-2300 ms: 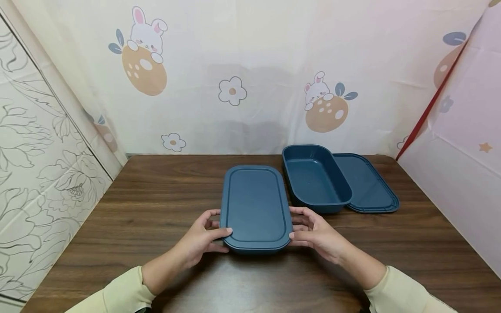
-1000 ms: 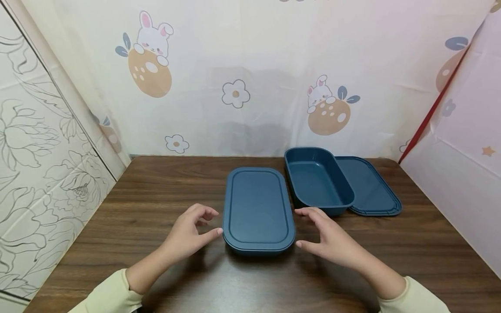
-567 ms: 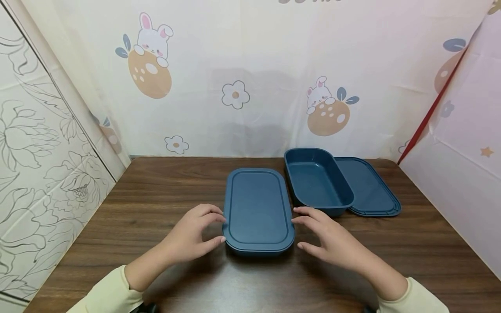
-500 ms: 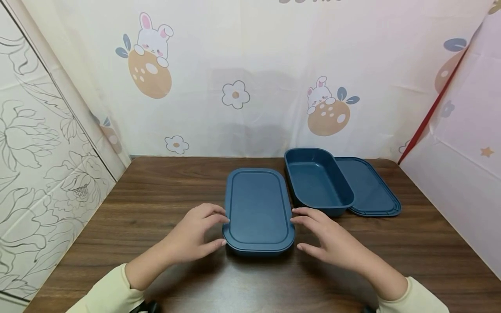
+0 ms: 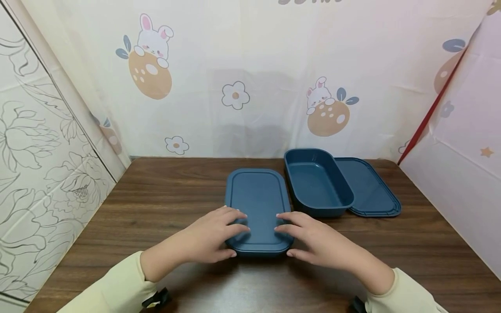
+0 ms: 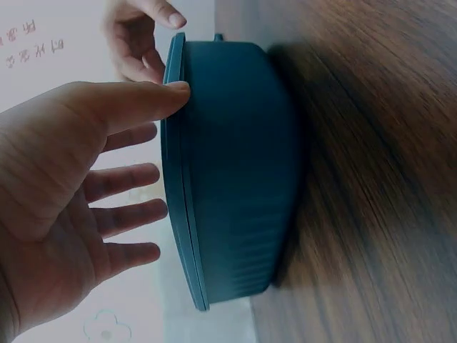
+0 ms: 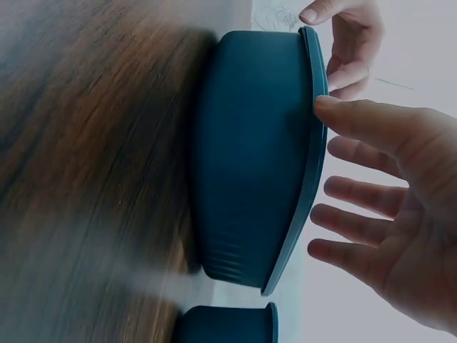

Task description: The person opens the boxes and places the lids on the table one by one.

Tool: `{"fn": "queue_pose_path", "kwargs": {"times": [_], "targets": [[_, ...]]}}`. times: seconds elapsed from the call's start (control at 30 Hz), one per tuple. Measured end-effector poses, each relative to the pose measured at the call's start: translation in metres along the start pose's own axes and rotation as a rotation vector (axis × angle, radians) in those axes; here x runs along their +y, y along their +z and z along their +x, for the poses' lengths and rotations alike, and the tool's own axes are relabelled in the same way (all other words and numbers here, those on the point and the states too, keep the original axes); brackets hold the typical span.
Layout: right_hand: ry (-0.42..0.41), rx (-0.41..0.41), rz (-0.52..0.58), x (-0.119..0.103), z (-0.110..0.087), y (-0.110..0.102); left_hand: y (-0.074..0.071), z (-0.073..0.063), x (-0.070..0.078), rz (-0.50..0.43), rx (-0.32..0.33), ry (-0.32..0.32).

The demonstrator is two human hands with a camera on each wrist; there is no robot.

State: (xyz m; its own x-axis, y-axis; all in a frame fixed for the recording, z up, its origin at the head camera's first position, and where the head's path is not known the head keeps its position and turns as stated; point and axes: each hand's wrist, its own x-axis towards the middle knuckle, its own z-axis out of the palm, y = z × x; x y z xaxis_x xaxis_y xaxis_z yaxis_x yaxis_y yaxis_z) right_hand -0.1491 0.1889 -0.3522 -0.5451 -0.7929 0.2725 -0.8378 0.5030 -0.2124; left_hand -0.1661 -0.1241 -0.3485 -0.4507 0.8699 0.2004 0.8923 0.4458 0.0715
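Observation:
A blue rectangular food container (image 6: 235, 171) stands on the table with its matching lid (image 5: 258, 191) on top. My left hand (image 5: 209, 237) is over the lid's near left corner, thumb tip at the lid's rim in the left wrist view. Mirroring it, my right hand (image 5: 318, 241) has its thumb (image 7: 357, 118) at the rim near the right corner. The other fingers of both hands are spread and reach over the lid, slightly bent. Neither hand grips anything.
Behind and to the right stands a second blue container (image 5: 321, 212), uncovered, with nothing in it. A loose blue lid (image 5: 368, 187) lies partly behind that container on the dark wooden table (image 5: 168, 187). A patterned cloth (image 5: 250, 56) hangs along the table's back edge.
Both hands first held the covered container's sides, then came away from it. Since then they have moved inward over the lid, thumbs at its near corners. The containers stay in place over the last second.

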Motion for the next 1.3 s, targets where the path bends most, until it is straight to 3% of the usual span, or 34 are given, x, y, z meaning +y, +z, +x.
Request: {"fn": "queue_pose_path", "kwargs": {"times": [0.27, 0.47, 0.63, 0.77, 1.3], "targets": [[-0.043, -0.050, -0.047, -0.002, 0.008, 0.003, -0.002, 0.013, 0.008, 0.037, -0.124, 0.026], [-0.077, -0.050, -0.085, -0.003, 0.009, 0.004, -0.005, 0.023, 0.018, 0.144, -0.192, 0.022], [-0.103, -0.043, -0.111, -0.003, 0.010, 0.003, -0.005, 0.031, 0.025, 0.267, -0.205, 0.029], [-0.117, -0.043, -0.138, -0.005, 0.009, 0.003, -0.005, 0.035, 0.028, 0.308, -0.222, 0.025], [-0.133, -0.007, -0.144, -0.007, 0.009, 0.002, -0.010, 0.035, 0.027, 0.270, -0.231, 0.027]]}}
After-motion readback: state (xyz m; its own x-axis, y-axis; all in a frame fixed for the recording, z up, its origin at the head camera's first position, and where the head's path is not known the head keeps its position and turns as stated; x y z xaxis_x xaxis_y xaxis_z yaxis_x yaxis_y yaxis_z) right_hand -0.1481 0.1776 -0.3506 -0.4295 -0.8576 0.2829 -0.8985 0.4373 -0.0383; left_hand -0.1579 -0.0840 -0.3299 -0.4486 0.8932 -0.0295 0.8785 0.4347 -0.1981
